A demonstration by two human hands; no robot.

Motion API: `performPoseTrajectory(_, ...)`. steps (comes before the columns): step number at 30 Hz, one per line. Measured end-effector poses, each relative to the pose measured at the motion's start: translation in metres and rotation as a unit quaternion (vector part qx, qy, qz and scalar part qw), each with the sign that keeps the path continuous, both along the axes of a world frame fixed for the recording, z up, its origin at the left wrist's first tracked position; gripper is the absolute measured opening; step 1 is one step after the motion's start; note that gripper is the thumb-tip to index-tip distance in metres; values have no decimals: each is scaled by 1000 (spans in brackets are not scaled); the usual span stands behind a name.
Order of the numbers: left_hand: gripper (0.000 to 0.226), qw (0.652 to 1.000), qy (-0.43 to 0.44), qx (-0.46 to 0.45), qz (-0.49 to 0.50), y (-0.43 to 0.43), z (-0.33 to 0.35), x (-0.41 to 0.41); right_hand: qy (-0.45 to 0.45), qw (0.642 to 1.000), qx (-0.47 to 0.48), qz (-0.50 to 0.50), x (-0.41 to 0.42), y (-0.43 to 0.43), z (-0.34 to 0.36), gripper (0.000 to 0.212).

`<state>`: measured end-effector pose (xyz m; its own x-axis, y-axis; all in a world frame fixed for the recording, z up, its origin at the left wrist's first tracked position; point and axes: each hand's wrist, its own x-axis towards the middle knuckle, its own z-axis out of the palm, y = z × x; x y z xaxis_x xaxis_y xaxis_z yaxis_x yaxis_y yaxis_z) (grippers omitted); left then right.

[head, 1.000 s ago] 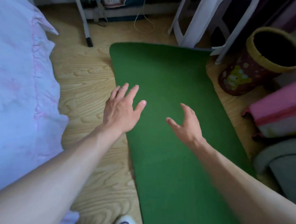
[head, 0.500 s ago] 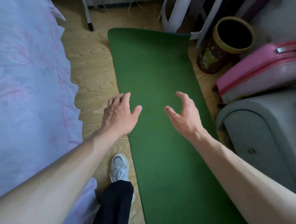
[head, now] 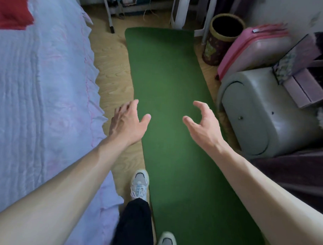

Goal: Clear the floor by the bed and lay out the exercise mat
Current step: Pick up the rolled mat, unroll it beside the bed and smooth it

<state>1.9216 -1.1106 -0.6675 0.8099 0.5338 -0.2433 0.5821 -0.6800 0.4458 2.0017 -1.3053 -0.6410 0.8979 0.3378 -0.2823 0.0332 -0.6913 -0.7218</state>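
Observation:
A green exercise mat (head: 165, 82) lies unrolled and flat on the wooden floor (head: 111, 62), running away from me beside the bed (head: 41, 77). My left hand (head: 128, 122) hovers over the mat's left edge, fingers spread, holding nothing. My right hand (head: 202, 123) hangs over the mat's right half, fingers curled apart and empty. Neither hand touches the mat. My feet in pale sneakers (head: 139, 184) stand at the mat's left edge near the bottom.
A red cushion (head: 11, 9) lies on the bed. Right of the mat stand a dark patterned bin (head: 220, 38), a pink suitcase (head: 255, 46), a grey case (head: 263, 115) and a purple box (head: 305, 72). A white stool (head: 190, 11) stands at the mat's far end.
My view has pulled back and up, so more of the mat, the bed and my legs show. Both hands stay empty over the mat; the fingers have curled a little.

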Motion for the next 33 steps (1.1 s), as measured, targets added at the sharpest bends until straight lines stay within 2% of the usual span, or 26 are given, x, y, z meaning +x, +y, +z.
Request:
performPoseTrajectory(10, 63, 997, 62, -43, 4, -102, -41, -134, 29, 999, -29, 1, -109, -89, -21, 60)
performPoseTrajectory(15, 56, 994, 93, -49, 4, -124, -34, -185, 43, 998, -35, -2, -154, -130, 7, 60)
performPoseTrajectory(20, 54, 998, 62, -13, 22, -144, -19, -175, -13, 999, -13, 48, -147, -147, 26, 62)
performPoseTrajectory(24, 60, 999, 46, -9, 25, -190, -26, -169, -14, 998, 25, 49, -136, -176, 20, 61)
performPoseTrajectory(30, 60, 997, 25, 11, 77, -287, -60, -181, -21, 995, 30, 96, -128, -279, -15, 63)
performPoseTrajectory(33, 63, 987, 41, -19, 156, -347, -82, -199, -8, 993, 6, 118, -138, -338, -39, 64)
